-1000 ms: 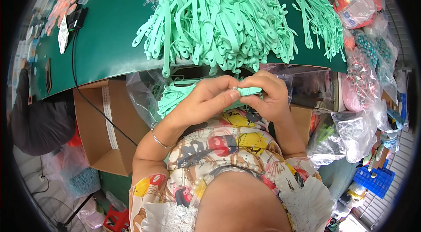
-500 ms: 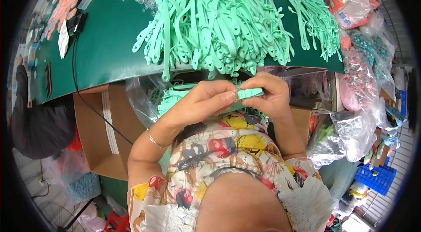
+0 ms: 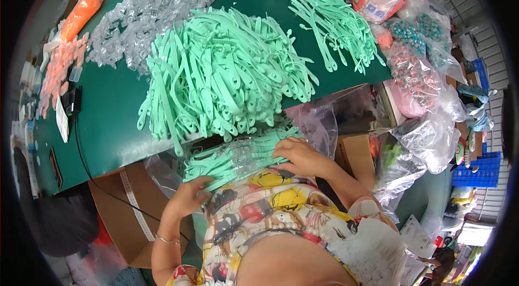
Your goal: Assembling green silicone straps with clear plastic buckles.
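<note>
A layer of mint green straps with clear plastic clips (image 3: 238,159) lies in front of my belly, just below the table edge. By the left end of this layer is my left hand (image 3: 188,196), its thumb and fingers parted with nothing seen between them. My right hand (image 3: 301,157) rests on the layer's right end, fingers bent and slightly spread over the straps. What lies under those fingertips is hidden. Directly beyond, a big heap of mint green straps (image 3: 221,70) covers the table's front, some ends hanging over the edge.
On the green table (image 3: 119,143), clear plastic pieces (image 3: 157,18) and orange pieces (image 3: 62,67) lie at left. A smaller strap pile (image 3: 343,29) sits right. Filled plastic bags (image 3: 416,78) crowd the right side. A cardboard box (image 3: 127,215) stands at lower left, crossed by a black cable (image 3: 86,164).
Both hands have parted and come down from a small mint green piece they pinched together. The left hand went lower left, the right onto the straps. The view has shifted.
</note>
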`<state>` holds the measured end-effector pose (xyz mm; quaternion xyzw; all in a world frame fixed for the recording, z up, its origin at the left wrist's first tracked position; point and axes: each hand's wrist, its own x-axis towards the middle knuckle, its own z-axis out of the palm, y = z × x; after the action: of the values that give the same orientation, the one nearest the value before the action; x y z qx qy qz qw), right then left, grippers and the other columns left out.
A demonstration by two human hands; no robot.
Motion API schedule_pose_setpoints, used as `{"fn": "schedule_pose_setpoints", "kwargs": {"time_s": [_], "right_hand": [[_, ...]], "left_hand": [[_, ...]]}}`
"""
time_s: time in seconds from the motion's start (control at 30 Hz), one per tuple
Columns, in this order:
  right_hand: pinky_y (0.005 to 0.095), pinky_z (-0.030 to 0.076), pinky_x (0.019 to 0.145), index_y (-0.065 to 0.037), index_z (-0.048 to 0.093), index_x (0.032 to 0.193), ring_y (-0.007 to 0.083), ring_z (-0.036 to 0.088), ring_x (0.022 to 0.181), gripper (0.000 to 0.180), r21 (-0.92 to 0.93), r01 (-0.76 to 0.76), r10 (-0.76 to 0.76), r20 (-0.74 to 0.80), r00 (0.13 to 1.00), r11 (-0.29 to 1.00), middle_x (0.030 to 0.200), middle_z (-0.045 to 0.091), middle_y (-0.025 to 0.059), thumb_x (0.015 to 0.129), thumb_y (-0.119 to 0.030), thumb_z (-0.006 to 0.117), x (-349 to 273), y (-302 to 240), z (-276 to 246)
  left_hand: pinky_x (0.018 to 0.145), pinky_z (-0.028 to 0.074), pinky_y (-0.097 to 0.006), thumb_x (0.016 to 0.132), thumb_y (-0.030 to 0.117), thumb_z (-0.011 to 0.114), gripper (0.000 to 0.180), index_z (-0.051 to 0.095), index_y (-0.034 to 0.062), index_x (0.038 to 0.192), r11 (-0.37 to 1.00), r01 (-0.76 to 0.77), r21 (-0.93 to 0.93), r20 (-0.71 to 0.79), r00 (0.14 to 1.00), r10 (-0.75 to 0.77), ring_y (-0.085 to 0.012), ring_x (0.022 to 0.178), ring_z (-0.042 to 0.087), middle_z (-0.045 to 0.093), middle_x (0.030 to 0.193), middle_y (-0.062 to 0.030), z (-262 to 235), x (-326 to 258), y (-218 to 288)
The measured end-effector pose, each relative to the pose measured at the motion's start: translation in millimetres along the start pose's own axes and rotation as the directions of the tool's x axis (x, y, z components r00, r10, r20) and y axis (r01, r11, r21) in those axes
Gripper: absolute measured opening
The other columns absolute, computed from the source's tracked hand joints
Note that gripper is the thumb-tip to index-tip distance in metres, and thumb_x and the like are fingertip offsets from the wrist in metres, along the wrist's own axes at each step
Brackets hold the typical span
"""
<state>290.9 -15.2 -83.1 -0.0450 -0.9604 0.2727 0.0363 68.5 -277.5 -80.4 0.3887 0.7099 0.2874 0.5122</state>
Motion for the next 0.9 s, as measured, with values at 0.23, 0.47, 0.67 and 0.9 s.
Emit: {"fn": "schedule_pose_setpoints", "kwargs": {"time_s": [0.23,0.47,0.67,0.9], "right_hand": [[0.0252,0.045,0.061,0.0,0.061,0.087,0.0105,0.055,0.065,0.013,0.294,-0.241,0.358,-0.464,0.81,0.925,0.071,0.058,0.0049,0.079,-0.01,0.057,70,38,-123],[0.0408,0.046,0.072,-0.001,0.054,0.1,0.0339,0.058,0.079,0.036,-0.224,-0.653,0.385,-0.655,0.651,0.723,0.086,0.061,0.0189,0.074,-0.024,0.062,163,189,-170],[0.0375,0.048,0.056,0.001,0.053,0.089,0.0279,0.06,0.066,0.024,0.188,-0.549,0.535,-0.611,0.583,0.814,0.079,0.06,0.0164,0.073,-0.016,0.056,175,184,-165],[0.0313,0.041,0.048,0.002,0.06,0.084,0.0207,0.054,0.055,0.027,0.347,-0.481,0.578,-0.281,0.766,0.805,0.065,0.057,0.0113,0.068,-0.02,0.06,185,144,-163]], "left_hand": [[0.071,0.046,-0.037,0.07,0.009,0.065,0.043,0.051,0.0062,0.11,0.967,-0.035,0.254,-0.27,0.957,0.106,-0.0316,0.084,0.058,0.058,0.093,-0.0161,9,-18,2],[0.064,0.046,-0.037,0.069,0.014,0.067,0.038,0.055,0.0066,0.104,0.672,-0.017,0.74,-0.265,0.911,0.315,-0.0318,0.077,0.055,0.056,0.091,-0.0132,-3,-14,63],[0.057,0.044,-0.036,0.071,0.006,0.064,0.023,0.058,0.0029,0.092,0.688,-0.483,0.542,-0.2,0.72,0.664,-0.0284,0.067,0.056,0.055,0.073,-0.0111,-44,20,137],[0.064,0.044,-0.036,0.072,0.011,0.063,0.02,0.058,0.0037,0.089,0.343,-0.563,0.752,-0.083,0.434,0.897,-0.0268,0.078,0.055,0.057,0.081,-0.0102,-80,149,220]]}}
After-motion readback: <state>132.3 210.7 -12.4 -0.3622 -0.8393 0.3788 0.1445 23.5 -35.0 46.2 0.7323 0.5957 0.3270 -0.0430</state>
